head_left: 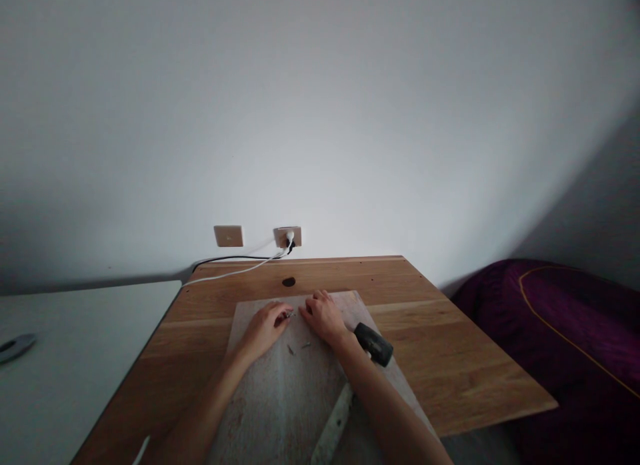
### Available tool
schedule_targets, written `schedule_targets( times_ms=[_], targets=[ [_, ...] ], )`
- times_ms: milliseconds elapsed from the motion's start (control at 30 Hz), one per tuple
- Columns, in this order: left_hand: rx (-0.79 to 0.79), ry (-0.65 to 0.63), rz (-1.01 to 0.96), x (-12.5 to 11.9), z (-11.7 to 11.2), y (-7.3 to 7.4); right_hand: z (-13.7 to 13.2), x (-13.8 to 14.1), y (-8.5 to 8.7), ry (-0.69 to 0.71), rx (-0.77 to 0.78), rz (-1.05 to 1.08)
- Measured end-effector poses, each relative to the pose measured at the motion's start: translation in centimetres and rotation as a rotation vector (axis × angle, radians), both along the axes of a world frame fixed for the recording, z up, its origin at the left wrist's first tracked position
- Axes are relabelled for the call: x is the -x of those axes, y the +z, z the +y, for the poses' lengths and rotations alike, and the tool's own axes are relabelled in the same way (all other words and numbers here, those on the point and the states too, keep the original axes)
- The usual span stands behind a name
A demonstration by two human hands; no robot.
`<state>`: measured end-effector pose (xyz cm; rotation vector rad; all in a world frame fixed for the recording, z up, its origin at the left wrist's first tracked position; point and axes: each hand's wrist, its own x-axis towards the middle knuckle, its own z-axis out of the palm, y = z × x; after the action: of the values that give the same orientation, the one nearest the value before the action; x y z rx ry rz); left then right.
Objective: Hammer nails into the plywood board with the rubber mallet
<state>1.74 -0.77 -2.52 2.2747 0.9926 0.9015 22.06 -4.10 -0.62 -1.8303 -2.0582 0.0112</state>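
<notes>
My left hand [266, 327] rests on a pale grey board [280, 398] lying on a wooden table [450, 358]. Its fingertips are pinched on a small metal piece, maybe a nail [290, 313]. My right hand [324, 315] lies just to its right with the fingers curled down onto the board; whether anything is in it I cannot see. Two small nails [299, 348] lie loose on the board below the hands. A hammer with a black head [375, 343] and pale handle [334, 425] lies under my right forearm.
A dark hole [289, 281] marks the tabletop behind the board. White and black cables [235, 265] run to a wall socket [287, 236], beside a wall switch [229, 235]. A white surface [75, 358] adjoins on the left; a purple cushioned seat [565, 331] stands on the right.
</notes>
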Motion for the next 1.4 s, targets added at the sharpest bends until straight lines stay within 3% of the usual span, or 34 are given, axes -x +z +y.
schedule_targets(
  times_ms=[367, 933, 1400],
  targets=[
    [-0.019, -0.005, -0.001, -0.1, -0.1, 0.3, -0.2, 0.0, -0.2, 0.046, -0.002, -0.025],
    [-0.022, -0.007, 0.000, 0.1, -0.2, 0.3, -0.7, 0.1, 1.1, -0.037, 0.031, 0.035],
    [-0.004, -0.013, 0.032, 0.0, -0.4, 0.8, -1.1, 0.2, 2.2, -0.283, 0.179, 0.007]
  ],
)
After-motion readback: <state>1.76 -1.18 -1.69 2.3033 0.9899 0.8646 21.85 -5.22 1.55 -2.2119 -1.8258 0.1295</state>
